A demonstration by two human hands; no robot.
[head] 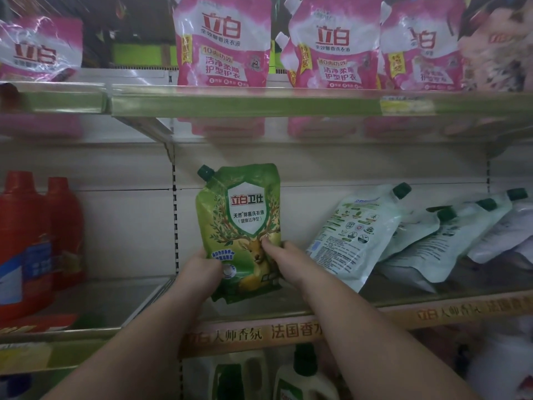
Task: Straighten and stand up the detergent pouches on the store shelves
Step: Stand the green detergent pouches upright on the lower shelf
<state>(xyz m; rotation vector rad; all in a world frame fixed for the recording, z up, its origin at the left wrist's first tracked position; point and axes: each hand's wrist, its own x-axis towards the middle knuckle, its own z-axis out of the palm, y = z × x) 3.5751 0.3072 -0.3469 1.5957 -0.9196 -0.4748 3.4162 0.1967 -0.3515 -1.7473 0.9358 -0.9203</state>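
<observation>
Now we hold the green pouch (240, 226) upright, left hand (203, 271) and right hand (281, 252) pinching its lower corners; soft, heavy with liquid, likely to slump.

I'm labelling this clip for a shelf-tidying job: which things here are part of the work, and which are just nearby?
Part of the job:
green pouch, held upright by left hand and right hand
leaning pale pouches
pink pouches on the upper shelf

Just nearby:
red bottles
white bottles below
</observation>
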